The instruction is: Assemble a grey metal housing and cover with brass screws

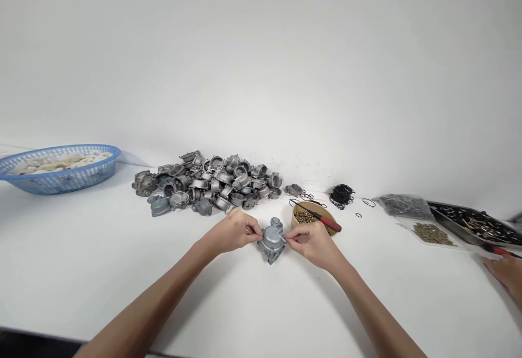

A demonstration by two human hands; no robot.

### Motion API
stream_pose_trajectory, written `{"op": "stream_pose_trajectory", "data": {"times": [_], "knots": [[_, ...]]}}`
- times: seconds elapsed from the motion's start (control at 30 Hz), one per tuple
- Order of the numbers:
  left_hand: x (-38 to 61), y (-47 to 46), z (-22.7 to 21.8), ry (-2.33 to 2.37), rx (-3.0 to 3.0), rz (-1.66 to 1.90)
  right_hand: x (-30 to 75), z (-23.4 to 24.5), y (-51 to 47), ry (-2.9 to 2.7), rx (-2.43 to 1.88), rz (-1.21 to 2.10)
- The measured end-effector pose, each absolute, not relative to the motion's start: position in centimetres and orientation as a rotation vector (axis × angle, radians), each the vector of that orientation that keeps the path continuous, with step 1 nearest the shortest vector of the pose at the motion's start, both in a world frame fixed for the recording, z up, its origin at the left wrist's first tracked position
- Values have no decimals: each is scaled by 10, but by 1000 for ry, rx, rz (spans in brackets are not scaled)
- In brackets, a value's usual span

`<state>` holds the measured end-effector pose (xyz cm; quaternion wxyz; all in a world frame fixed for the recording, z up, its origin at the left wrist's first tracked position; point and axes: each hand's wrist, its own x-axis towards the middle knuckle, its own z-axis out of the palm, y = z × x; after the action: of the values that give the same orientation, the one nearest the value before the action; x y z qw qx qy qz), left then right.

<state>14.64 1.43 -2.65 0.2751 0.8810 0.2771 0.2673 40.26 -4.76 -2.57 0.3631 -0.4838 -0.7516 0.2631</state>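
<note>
Pinched between both hands: grey metal casting (272,243), on white table (101,260). Left hand (233,231) closed on its left side, right hand (313,244) on its right, perhaps holding a small pin. Behind, heap of castings (212,183); beside, bowl of brass screws (304,217).

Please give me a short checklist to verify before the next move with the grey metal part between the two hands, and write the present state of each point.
1. Metal part rests on the white table: ok.
2. Left hand steadies the part at its left side: ok, fingertips touch it.
3. Right hand holds a small piece at the part's right side: cannot tell, too small to see.
4. Bowl of brass screws within reach behind the right hand: ok.
5. Red-handled screwdriver available: ok, it lies across the bowl.
6. Co-worker's hand stays apart from the part: ok, at the far right edge.
</note>
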Motion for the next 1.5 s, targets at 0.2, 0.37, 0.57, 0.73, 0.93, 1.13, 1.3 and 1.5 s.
{"op": "stream_pose_trajectory", "data": {"times": [0.2, 0.37, 0.57, 0.73, 0.93, 1.13, 1.3, 1.5], "knots": [[145, 17, -28, 773, 2295, 702, 402, -32, -45, -1849, -1215, 855], [141, 16, -27, 754, 2243, 652, 401, -24, -51, -2019, -1158, 766], [145, 7, -23, 645, 2217, 643, 423, -15, -47, -1966, -1228, 573], [161, -3, -33, 704, 2177, 625, 464, -21, -29, -1836, -1710, 7], [172, -5, -43, 746, 2100, 699, 486, -30, -23, -1870, -1986, 38], [176, -6, -46, 792, 1967, 747, 478, -20, -26, -1696, -1765, 44], [175, -12, -40, 840, 2071, 710, 465, -6, -37, -1535, -1457, -25], [177, -17, -42, 817, 2324, 705, 450, 52, -44, -1622, -1179, -35]]}}
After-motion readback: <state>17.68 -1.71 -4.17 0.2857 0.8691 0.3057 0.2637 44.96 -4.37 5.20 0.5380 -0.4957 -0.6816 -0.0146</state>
